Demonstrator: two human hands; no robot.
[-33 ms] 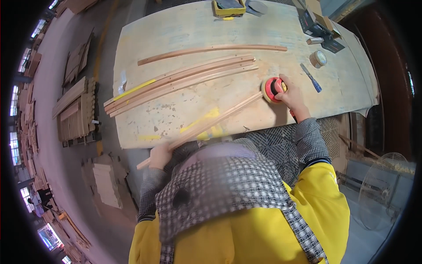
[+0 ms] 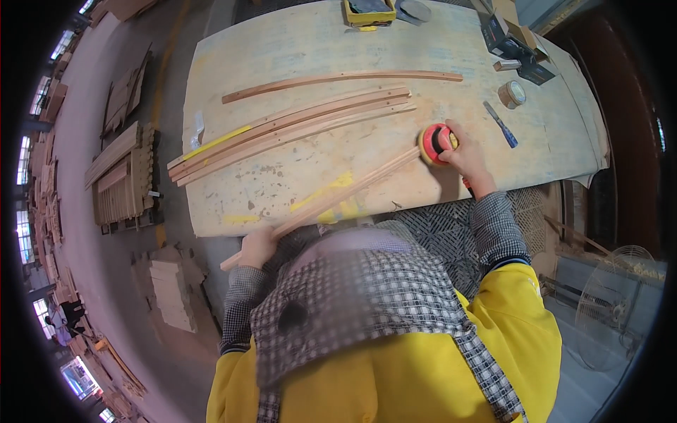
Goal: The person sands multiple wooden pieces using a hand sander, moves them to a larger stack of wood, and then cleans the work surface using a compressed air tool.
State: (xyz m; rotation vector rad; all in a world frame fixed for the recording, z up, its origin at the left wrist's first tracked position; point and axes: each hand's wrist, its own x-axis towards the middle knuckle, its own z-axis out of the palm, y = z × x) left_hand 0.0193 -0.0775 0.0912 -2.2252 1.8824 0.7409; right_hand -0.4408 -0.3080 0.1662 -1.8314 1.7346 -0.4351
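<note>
- Head view: the left hand [image 2: 258,248] is closed around the wooden strip [image 2: 345,194] near its lower end, which overhangs the table [image 2: 543,137], probably to steady it.
- The right hand [image 2: 465,156] grips the red sander [image 2: 429,145] from above at the strip's upper end, presumably for control.
- Other strips [image 2: 293,125] lie beyond, likely grouped within reach.

Sander [image 2: 429,143] by the near edge of the table [image 2: 303,49]: red with black, pale yellowish rim. Wood strip [image 2: 352,188] light tan, table pale beige with yellow smears [image 2: 342,180] along that edge; bin [image 2: 371,18] at far edge yellow, hand tool [image 2: 508,135] toward right edge blue-handled. Apron [image 2: 416,289] black-and-white check, top [image 2: 402,374] yellow.
</note>
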